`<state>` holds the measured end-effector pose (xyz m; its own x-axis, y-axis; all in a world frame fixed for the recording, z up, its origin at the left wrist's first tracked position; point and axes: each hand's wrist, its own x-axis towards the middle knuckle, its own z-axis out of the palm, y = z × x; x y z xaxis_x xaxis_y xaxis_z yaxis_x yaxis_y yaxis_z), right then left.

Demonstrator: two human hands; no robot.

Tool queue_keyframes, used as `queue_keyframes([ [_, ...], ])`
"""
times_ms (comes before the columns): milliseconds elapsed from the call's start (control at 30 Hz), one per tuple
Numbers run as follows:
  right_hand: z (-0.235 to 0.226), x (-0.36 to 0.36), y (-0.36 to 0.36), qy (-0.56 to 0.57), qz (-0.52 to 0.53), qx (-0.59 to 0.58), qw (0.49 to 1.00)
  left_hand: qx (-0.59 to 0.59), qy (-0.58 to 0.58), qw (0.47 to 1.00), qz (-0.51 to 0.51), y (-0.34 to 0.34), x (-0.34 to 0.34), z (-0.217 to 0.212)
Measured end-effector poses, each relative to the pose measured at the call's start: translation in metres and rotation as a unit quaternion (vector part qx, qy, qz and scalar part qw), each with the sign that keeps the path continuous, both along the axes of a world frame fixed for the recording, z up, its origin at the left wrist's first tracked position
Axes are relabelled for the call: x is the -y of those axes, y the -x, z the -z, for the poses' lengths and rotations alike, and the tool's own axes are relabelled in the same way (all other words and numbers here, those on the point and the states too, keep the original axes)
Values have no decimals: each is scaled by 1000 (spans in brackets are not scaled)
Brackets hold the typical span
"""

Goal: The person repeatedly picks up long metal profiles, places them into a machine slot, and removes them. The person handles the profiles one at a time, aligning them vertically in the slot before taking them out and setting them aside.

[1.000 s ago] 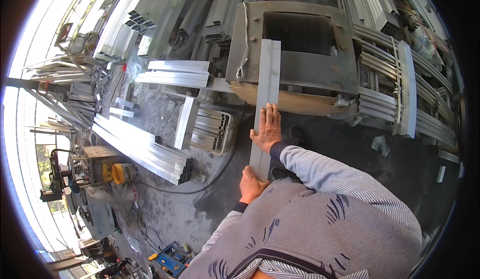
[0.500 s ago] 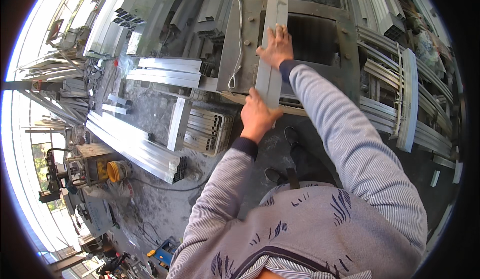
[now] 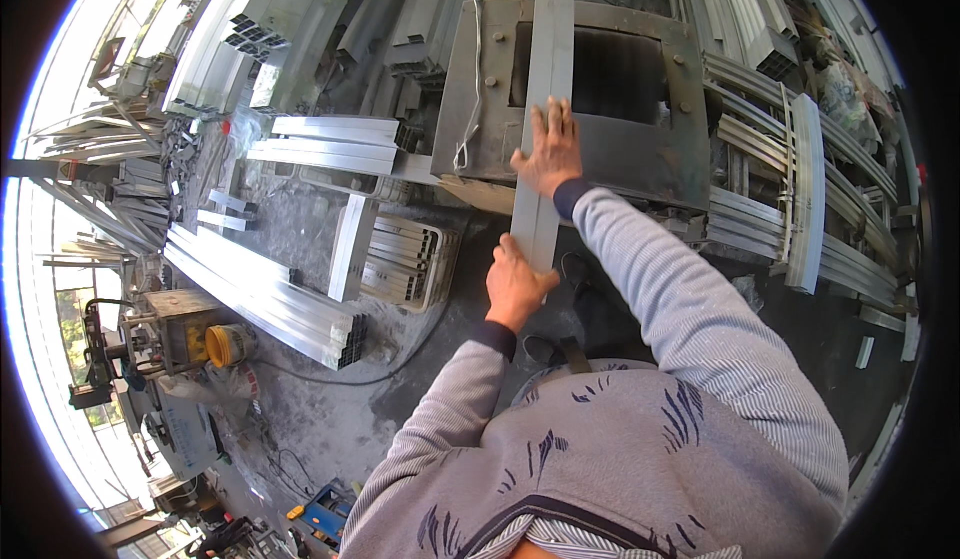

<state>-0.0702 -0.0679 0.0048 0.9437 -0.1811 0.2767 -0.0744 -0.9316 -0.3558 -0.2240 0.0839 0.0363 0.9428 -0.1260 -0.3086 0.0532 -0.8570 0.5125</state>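
Left hand [image 3: 512, 286]: closed on the near end of the metal profile [image 3: 552, 54], thumb toward the right edge, fingers toward the left; underside of grip hidden.
Right hand [image 3: 553, 154]: farther along the same piece, fingers slightly spread and laid over the upper face, thumb toward the left edge; whether clasping or only resting, cannot tell.
Metal profile: long, straight, pale grey, with a lengthwise line; pointing away from the body, across the left part of the steel housing, overlapping its dark opening.
Steel housing [image 3: 630, 154]: grey-brown, boxy, with round studs beside the opening; white cord [image 3: 478, 69] hanging down its left side.
Crate [image 3: 437, 284]: pale, left of the left hand, filled with short lengths; one broad bar [image 3: 351, 249] along its left side.
Long square tubes [image 3: 260, 294]: silver, bundled, lying left of the crate.
Slatted stack [image 3: 806, 194]: light metal lengths, right of the housing.
Bucket [image 3: 228, 345]: yellow, at far left.
Toolbox [image 3: 328, 515]: blue, on the floor [image 3: 335, 424], lower left.
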Motion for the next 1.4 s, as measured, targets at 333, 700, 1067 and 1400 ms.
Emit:
queue_keyframes([
  [333,10,-60,107,-51,-31,2,998,-10,-20,1000,1,106,-64,30],
  [700,26,-109,177,-73,-70,-77,992,-60,-33,997,-34,174,-105,29],
  [1067,9,-3,-30,-23,-14,37,999,99,-29,993,62,-26,-14,11],
  [1400,-6,85,-165,30,23,-28,999,1,-17,1000,2,-157,72,-34],
])
